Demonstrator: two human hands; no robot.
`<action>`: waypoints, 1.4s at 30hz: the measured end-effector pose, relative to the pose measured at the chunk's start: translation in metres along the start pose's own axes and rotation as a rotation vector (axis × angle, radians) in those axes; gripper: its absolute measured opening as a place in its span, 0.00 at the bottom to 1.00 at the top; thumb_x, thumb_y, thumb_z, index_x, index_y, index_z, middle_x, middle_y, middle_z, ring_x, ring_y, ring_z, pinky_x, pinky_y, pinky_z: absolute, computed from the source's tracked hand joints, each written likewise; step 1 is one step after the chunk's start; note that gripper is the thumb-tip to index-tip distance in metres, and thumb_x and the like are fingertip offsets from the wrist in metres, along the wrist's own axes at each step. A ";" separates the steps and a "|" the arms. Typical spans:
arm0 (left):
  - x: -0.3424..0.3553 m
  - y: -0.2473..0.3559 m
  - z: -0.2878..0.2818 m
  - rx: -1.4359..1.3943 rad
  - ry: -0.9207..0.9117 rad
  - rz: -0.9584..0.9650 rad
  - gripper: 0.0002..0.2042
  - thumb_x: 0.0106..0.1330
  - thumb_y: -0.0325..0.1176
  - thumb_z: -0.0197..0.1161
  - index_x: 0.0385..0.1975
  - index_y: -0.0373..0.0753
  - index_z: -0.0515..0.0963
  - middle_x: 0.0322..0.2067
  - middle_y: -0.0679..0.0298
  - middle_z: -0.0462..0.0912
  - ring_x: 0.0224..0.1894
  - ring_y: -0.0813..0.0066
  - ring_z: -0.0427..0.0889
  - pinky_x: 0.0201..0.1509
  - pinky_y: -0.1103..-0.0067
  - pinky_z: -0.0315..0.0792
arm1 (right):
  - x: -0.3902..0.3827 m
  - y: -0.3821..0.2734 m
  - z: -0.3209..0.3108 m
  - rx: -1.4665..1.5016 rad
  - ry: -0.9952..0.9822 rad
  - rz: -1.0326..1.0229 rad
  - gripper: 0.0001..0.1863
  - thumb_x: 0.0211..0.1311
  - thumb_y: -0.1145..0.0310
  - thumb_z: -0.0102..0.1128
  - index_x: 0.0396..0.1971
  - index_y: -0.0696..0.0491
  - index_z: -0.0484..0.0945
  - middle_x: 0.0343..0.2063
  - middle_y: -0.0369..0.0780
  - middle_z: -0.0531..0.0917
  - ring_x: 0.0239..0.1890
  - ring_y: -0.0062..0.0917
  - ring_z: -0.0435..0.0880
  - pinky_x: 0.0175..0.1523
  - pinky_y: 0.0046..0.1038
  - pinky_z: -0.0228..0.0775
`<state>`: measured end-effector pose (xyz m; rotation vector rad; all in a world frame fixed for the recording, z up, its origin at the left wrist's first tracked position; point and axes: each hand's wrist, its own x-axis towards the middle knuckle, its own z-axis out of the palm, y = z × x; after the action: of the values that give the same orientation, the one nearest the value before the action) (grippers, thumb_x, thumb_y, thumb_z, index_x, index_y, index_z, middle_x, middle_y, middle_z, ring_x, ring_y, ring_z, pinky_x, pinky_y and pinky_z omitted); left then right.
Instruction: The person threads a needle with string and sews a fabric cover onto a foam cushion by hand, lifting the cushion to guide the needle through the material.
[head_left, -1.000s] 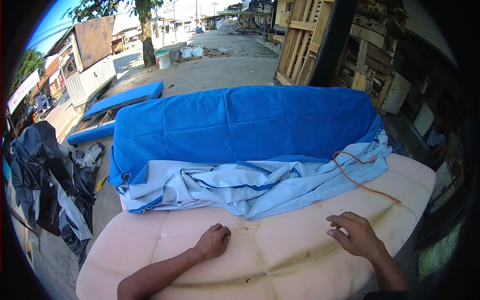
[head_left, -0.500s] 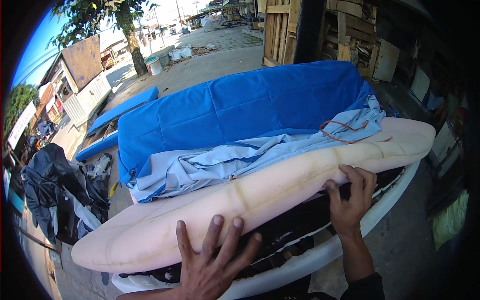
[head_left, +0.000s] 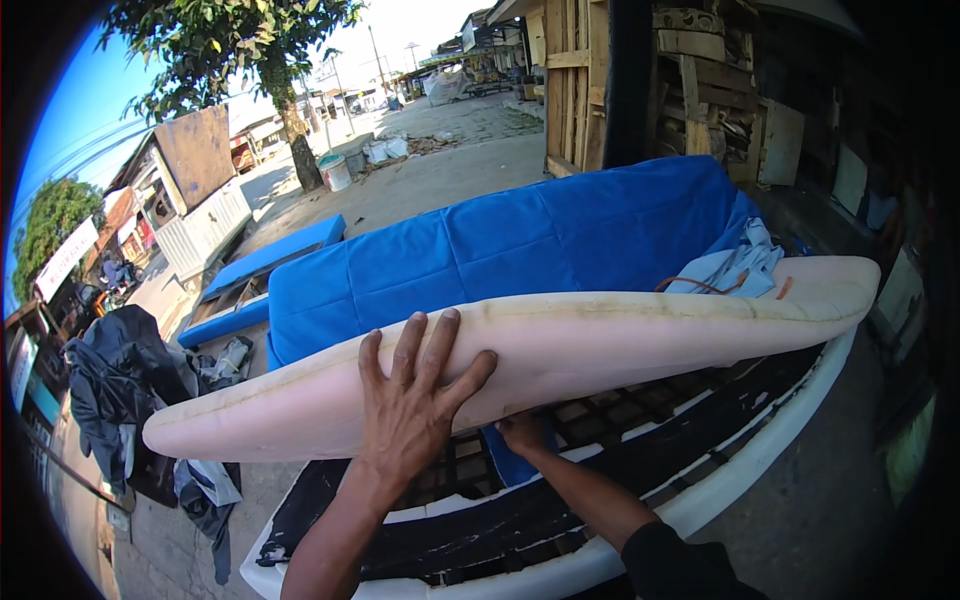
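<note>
A long pale-pink foam cushion [head_left: 620, 335] is tilted up along its near edge. My left hand [head_left: 415, 400] presses on its near face with the fingers spread. Beneath the foam, my right hand [head_left: 525, 432] is closed at a strip of blue fabric [head_left: 513, 465]; the foam's shadow partly hides its fingers. Under them lies a seat frame with dark webbing [head_left: 600, 412], black cloth [head_left: 480, 540] and a white padded front edge [head_left: 760, 425]. Behind the foam stands a quilted blue backrest [head_left: 500, 240], with loose light-blue cloth [head_left: 735, 262] bunched at its right end.
A dark crumpled cover [head_left: 120, 390] lies to the left. A blue-edged frame [head_left: 260, 265] rests on the ground behind it. An orange cord [head_left: 700, 287] crosses the cloth. Farther back are a bucket [head_left: 334, 172], a tree [head_left: 295, 130] and stacked wood [head_left: 700, 90].
The foam's near edge has been lifted and tipped back, uncovering the webbing. My left hand has moved up the foam; my right has gone from its top edge to the blue strip beneath.
</note>
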<state>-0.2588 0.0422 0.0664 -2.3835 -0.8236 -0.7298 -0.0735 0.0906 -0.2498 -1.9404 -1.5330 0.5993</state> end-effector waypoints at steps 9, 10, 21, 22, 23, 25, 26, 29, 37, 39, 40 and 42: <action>0.024 -0.027 0.027 0.003 0.031 -0.022 0.30 0.57 0.26 0.66 0.60 0.61 0.70 0.69 0.57 0.61 0.71 0.52 0.58 0.71 0.47 0.48 | -0.031 -0.011 -0.005 -0.245 -0.445 0.156 0.21 0.60 0.58 0.53 0.47 0.53 0.84 0.52 0.49 0.83 0.55 0.46 0.81 0.60 0.41 0.72; 0.025 -0.028 0.028 -0.004 0.038 -0.021 0.30 0.57 0.26 0.66 0.60 0.61 0.70 0.69 0.57 0.61 0.71 0.52 0.58 0.71 0.47 0.48 | -0.032 -0.011 -0.008 -0.215 -0.506 0.150 0.22 0.60 0.58 0.54 0.49 0.53 0.83 0.52 0.50 0.83 0.56 0.46 0.81 0.60 0.41 0.72; 0.034 -0.035 0.036 -0.013 0.040 -0.036 0.31 0.55 0.25 0.66 0.60 0.59 0.70 0.69 0.58 0.61 0.71 0.53 0.58 0.71 0.47 0.48 | -0.001 -0.021 0.004 0.600 -0.125 0.369 0.17 0.59 0.59 0.65 0.38 0.59 0.84 0.28 0.45 0.85 0.32 0.31 0.84 0.40 0.34 0.74; 0.034 -0.036 0.035 -0.004 0.064 -0.042 0.31 0.55 0.25 0.66 0.60 0.59 0.70 0.69 0.58 0.61 0.71 0.53 0.58 0.71 0.47 0.48 | -0.004 -0.023 -0.006 0.385 -0.160 0.303 0.16 0.60 0.61 0.62 0.38 0.58 0.85 0.33 0.47 0.86 0.37 0.36 0.85 0.45 0.35 0.75; 0.034 -0.037 0.035 -0.031 0.051 -0.043 0.31 0.55 0.24 0.66 0.60 0.59 0.70 0.69 0.58 0.62 0.71 0.53 0.58 0.71 0.47 0.48 | -0.010 -0.026 -0.018 0.166 -0.223 0.319 0.15 0.61 0.62 0.60 0.38 0.57 0.86 0.37 0.50 0.87 0.43 0.40 0.86 0.50 0.37 0.75; 0.034 -0.037 0.035 -0.068 0.044 -0.046 0.31 0.55 0.24 0.65 0.60 0.59 0.71 0.69 0.58 0.62 0.71 0.54 0.58 0.71 0.48 0.49 | -0.030 -0.032 -0.055 0.059 -0.316 0.268 0.14 0.60 0.63 0.59 0.37 0.56 0.86 0.37 0.49 0.87 0.42 0.39 0.87 0.50 0.36 0.76; 0.034 -0.037 0.035 -0.058 0.070 -0.039 0.31 0.55 0.23 0.65 0.60 0.59 0.71 0.69 0.58 0.62 0.71 0.54 0.58 0.72 0.47 0.48 | -0.050 -0.035 -0.077 -0.016 -0.422 0.318 0.14 0.60 0.63 0.58 0.37 0.55 0.87 0.37 0.48 0.87 0.42 0.38 0.87 0.50 0.35 0.76; 0.032 -0.031 0.038 -0.048 0.086 -0.051 0.31 0.55 0.22 0.64 0.59 0.59 0.71 0.69 0.58 0.62 0.71 0.54 0.59 0.72 0.47 0.47 | -0.149 -0.050 -0.140 -0.050 -0.654 0.184 0.16 0.61 0.64 0.52 0.41 0.49 0.87 0.40 0.46 0.87 0.47 0.40 0.85 0.55 0.37 0.74; -0.035 0.001 0.024 -0.044 0.092 0.055 0.28 0.53 0.29 0.67 0.54 0.65 0.74 0.68 0.60 0.62 0.73 0.55 0.56 0.75 0.47 0.45 | -0.374 -0.060 -0.353 -0.002 -0.621 0.294 0.08 0.62 0.71 0.67 0.39 0.55 0.87 0.28 0.42 0.87 0.27 0.26 0.85 0.35 0.34 0.77; -0.061 0.018 0.020 0.007 0.228 0.194 0.23 0.56 0.37 0.69 0.52 0.66 0.76 0.66 0.62 0.63 0.72 0.59 0.56 0.74 0.48 0.49 | -0.407 -0.058 -0.355 0.188 -0.203 0.393 0.09 0.63 0.68 0.66 0.39 0.55 0.87 0.28 0.42 0.87 0.26 0.21 0.84 0.32 0.32 0.77; -0.070 0.022 0.019 0.069 0.327 0.285 0.20 0.58 0.41 0.68 0.51 0.66 0.77 0.65 0.65 0.64 0.72 0.61 0.57 0.74 0.49 0.51 | -0.411 -0.056 -0.347 0.202 -0.201 0.399 0.09 0.63 0.68 0.66 0.39 0.55 0.87 0.28 0.42 0.87 0.26 0.21 0.84 0.32 0.32 0.77; -0.086 0.020 0.013 0.193 0.411 0.537 0.20 0.68 0.46 0.60 0.60 0.59 0.72 0.65 0.70 0.63 0.70 0.71 0.60 0.75 0.57 0.56 | -0.395 -0.057 -0.323 0.636 0.241 0.015 0.09 0.65 0.65 0.64 0.36 0.54 0.87 0.38 0.45 0.88 0.50 0.35 0.84 0.55 0.39 0.74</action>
<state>-0.2990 0.0022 -0.0023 -2.0376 -0.0690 -0.8220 0.0088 -0.3385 0.0194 -1.4693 -1.0147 0.7218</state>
